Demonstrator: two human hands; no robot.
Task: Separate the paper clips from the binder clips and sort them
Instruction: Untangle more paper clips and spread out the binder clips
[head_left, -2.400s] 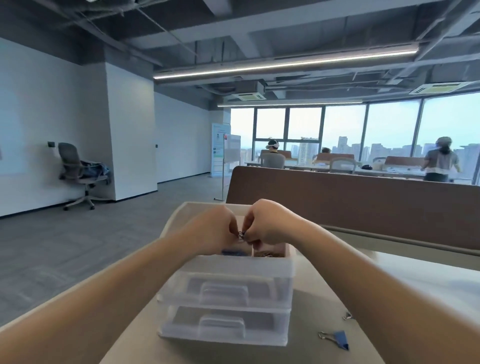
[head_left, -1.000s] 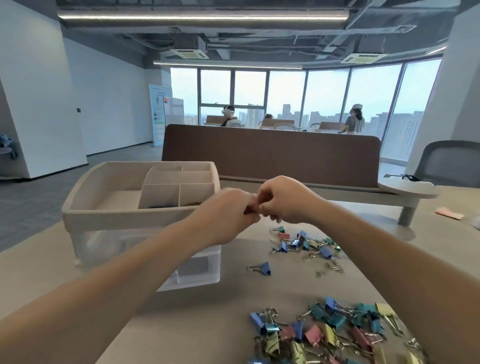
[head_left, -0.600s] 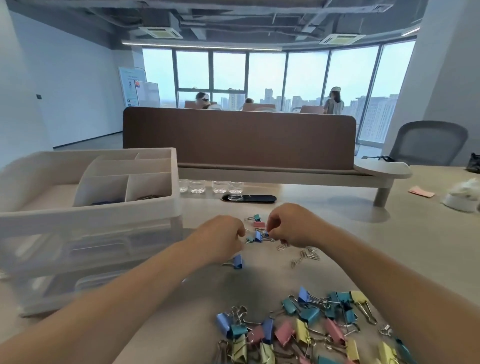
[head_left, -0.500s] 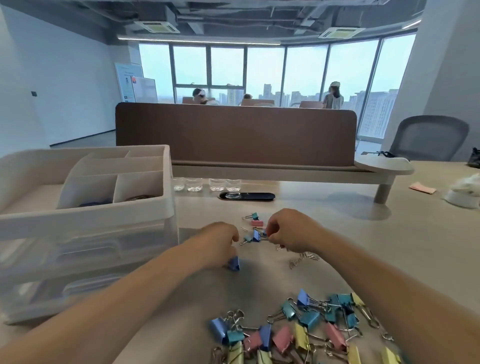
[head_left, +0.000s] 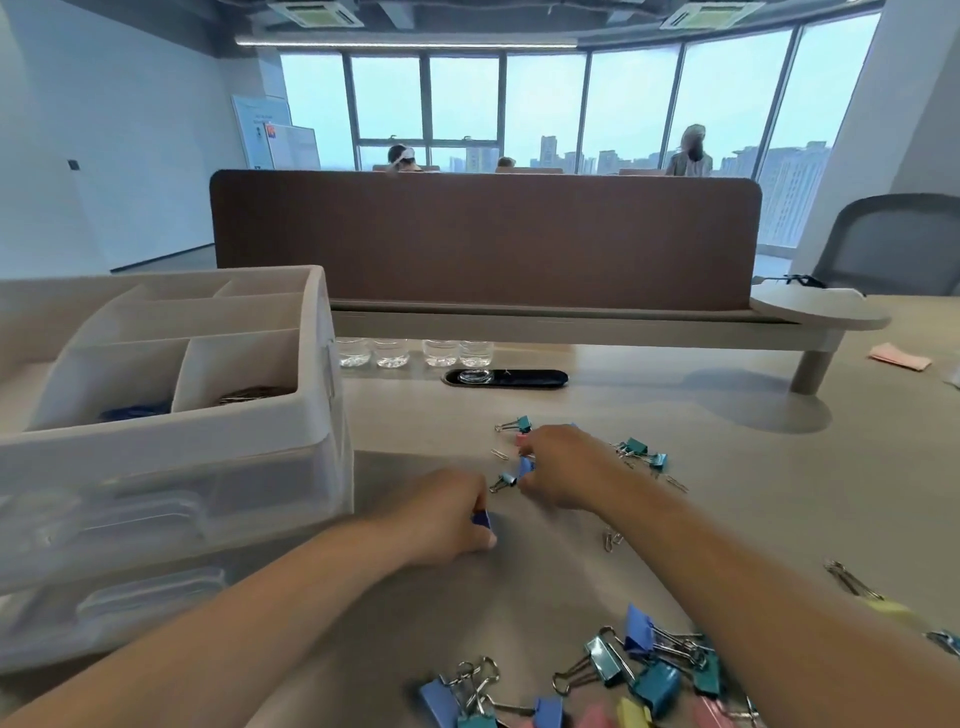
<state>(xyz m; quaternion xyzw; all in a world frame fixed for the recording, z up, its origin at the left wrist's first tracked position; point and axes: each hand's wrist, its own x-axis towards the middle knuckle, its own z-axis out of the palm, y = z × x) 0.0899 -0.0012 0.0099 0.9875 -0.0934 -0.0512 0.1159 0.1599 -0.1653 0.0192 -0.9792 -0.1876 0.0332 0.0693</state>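
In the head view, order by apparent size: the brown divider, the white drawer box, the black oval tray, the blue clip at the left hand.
1. white drawer box (near the camera, so unsure)
2. brown divider
3. black oval tray
4. blue clip

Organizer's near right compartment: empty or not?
Not empty: a heap of metallic clips shows just above the front wall of the organizer.

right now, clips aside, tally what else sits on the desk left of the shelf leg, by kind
drawer organiser: 1
small clear glasses: 4
black oval tray: 1
total: 6
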